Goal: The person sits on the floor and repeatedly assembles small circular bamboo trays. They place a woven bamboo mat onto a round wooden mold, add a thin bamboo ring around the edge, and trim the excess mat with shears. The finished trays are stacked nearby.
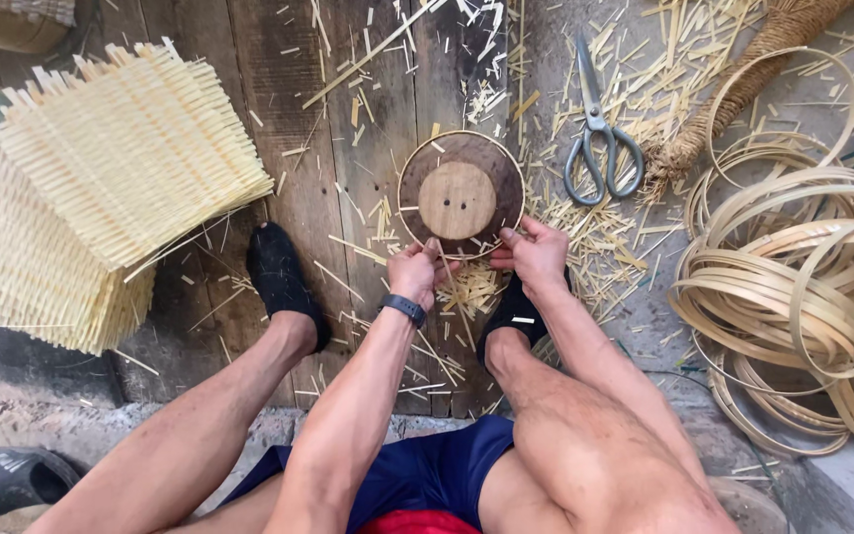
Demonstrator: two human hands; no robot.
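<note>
While the person sits on the floor with knees spread, both hands work at the near edge of a round wooden mould (pixel 460 193) lying flat on the plank floor (pixel 289 129). The mould is a dark disc with a paler raised disc at its centre, and a thin bamboo hoop (pixel 520 168) rings its rim. It is round, so no long axis — its flat face points up at the camera, and the two small holes in the pale centre line up roughly across the frame.

Left hand (pixel 413 272), with a dark wristband (pixel 404 308): fingers curled in, thumb and fingertips pinched at the lower-left rim. Right hand (pixel 536 249): same pinch at the lower-right rim, fingers closed on the hoop edge. What exactly sits between the fingertips is too small to tell — looks like the strip ends.

The mould sits just ahead of the two dark shoes, between the feet. Scissors (pixel 600 138) lie just to its right, apart from it, blades pointing away. Coiled bamboo strips (pixel 803 287) are piled far right; stacked woven bamboo mats (pixel 101 188) sit far left. Bamboo offcuts litter the floor.
</note>
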